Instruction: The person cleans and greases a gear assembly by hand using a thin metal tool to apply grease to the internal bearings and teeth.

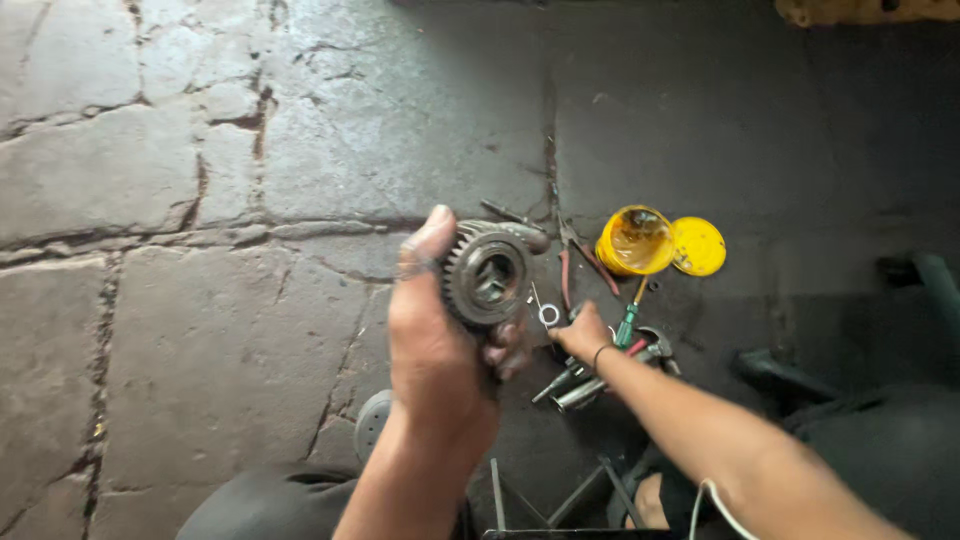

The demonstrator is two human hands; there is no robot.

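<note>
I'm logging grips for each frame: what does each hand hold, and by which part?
The left hand holds a toothed metal gear by its rim, thumb over the top, fingers underneath. The right hand reaches among the tools on the floor; whether it grips one cannot be told.

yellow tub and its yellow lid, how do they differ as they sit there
The yellow tub is open and tipped on its side, so its shiny inside shows; the yellow lid lies flat on the dark floor. The tub is deep and rounded, the lid a thin disc. The tub lies nearer the tools by the right hand; the lid is farther out. Both are bright yellow, round, and side by side.
</note>
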